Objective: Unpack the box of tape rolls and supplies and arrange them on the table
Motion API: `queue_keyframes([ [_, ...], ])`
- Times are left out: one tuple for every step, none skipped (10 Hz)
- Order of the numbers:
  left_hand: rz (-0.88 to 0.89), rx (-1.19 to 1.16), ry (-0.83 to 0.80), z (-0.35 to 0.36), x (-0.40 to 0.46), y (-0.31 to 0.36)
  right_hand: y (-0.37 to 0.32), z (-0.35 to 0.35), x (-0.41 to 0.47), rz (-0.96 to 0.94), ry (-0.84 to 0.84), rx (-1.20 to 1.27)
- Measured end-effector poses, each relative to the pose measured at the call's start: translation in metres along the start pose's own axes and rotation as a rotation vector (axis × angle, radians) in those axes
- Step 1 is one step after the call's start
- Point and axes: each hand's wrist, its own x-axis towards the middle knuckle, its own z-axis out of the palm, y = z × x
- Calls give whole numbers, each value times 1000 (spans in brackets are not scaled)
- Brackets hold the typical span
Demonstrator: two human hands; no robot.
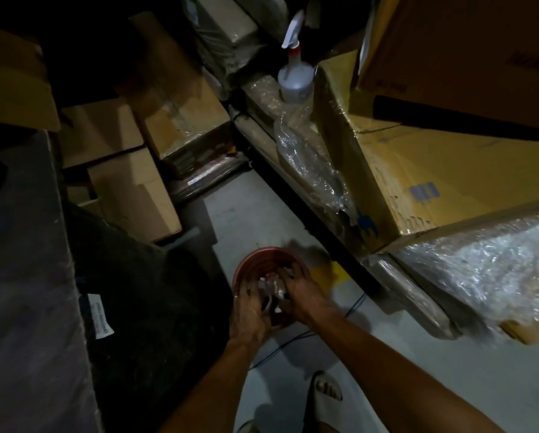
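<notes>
A round reddish-brown tub [255, 257] stands on the pale floor between the shelves. Both hands reach down into it. My left hand [251, 310] lies over the near left side, fingers spread. My right hand [297, 295] comes in from the right, fingers curled among small pale and dark items [271, 287] inside the tub. The scene is dim and blurred, so I cannot make out what the items are or whether either hand grips one. The grey table [21, 276] runs along the left edge.
Cardboard boxes [130, 189] are stacked at the back left. A large yellowish box [433, 170] and bubble-wrapped packages [486, 270] fill the right shelf, with a spray bottle [294, 79] behind. A black bag [155, 301] sits left of the tub. A blue cable [352, 307] and my sandalled foot [326, 398] are on the floor.
</notes>
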Motion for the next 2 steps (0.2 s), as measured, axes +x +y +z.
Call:
queue_keyframes([
  [13, 4, -32, 6, 4, -3, 2, 6, 2, -33, -34, -41],
  [31, 68, -54, 9, -6, -5, 6, 7, -9, 3, -23, 8],
])
